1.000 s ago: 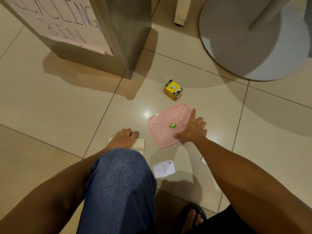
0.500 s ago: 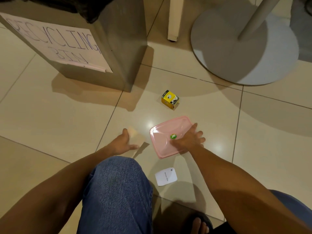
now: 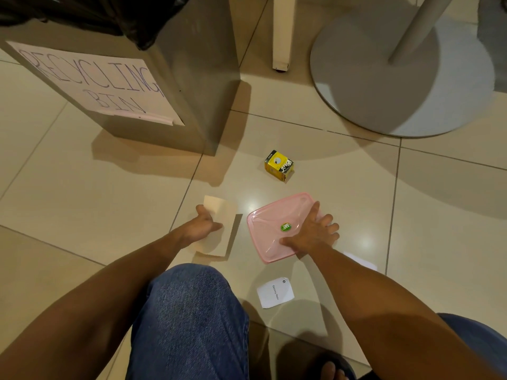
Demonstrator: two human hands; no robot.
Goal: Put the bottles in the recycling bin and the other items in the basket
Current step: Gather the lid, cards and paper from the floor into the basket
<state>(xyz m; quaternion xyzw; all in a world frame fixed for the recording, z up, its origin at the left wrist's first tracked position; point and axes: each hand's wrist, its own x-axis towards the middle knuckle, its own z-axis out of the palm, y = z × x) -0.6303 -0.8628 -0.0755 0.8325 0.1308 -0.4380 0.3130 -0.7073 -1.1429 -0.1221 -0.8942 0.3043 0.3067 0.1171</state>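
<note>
A pink plastic lid (image 3: 270,229) with a green sticker lies on the tiled floor; my right hand (image 3: 312,233) grips its right edge, thumb on top. My left hand (image 3: 201,224) holds a beige sheet of paper (image 3: 222,237), lifted slightly off the floor. A small yellow and black box (image 3: 279,165) sits on the floor beyond the lid. The grey recycling bin (image 3: 192,78) with a handwritten paper sign stands at the upper left, lined with a black bag. No bottle and no basket are in view.
A white tag (image 3: 275,293) lies on the floor near my knee, and another white slip (image 3: 360,260) peeks out beside my right forearm. A round grey table base (image 3: 397,86) and a white furniture leg (image 3: 281,34) stand at the back. My denim-clad knee fills the bottom.
My left hand went from flat on the floor paper to holding the beige sheet lifted. My right hand closed on the pink lid's edge. The view shifted, showing more of the bin.
</note>
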